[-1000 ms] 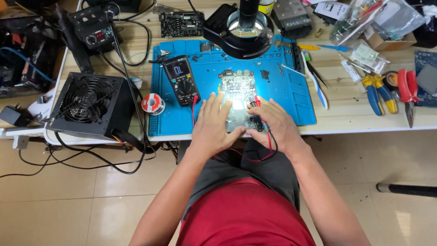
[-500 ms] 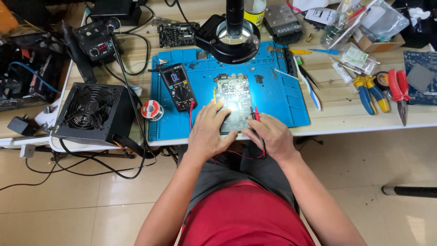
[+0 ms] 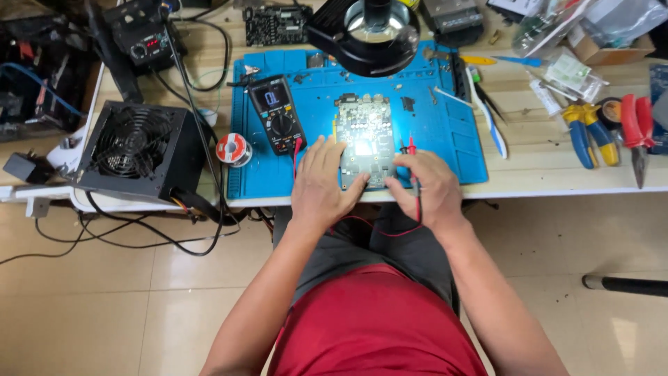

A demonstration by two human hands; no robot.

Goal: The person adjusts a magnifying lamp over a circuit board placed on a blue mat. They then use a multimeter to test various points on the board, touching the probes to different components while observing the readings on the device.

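Note:
A grey-green circuit board lies on a blue work mat, under a round magnifier lamp. My left hand rests flat at the board's near-left corner, fingers spread, thumb on the board's near edge. My right hand is at the near-right corner, curled around the red and black meter probes, whose tips stick out beyond the knuckles beside the board. Their red lead loops down over my lap. A black multimeter lies left of the board.
A black power supply with a fan sits at the left, with a solder spool beside the mat. A soldering station is at the back left. A toothbrush, blue-yellow pliers and red pliers lie to the right.
Both hands have slid back from the middle of the board to its near edge. More of the board now shows. The view has shifted a little.

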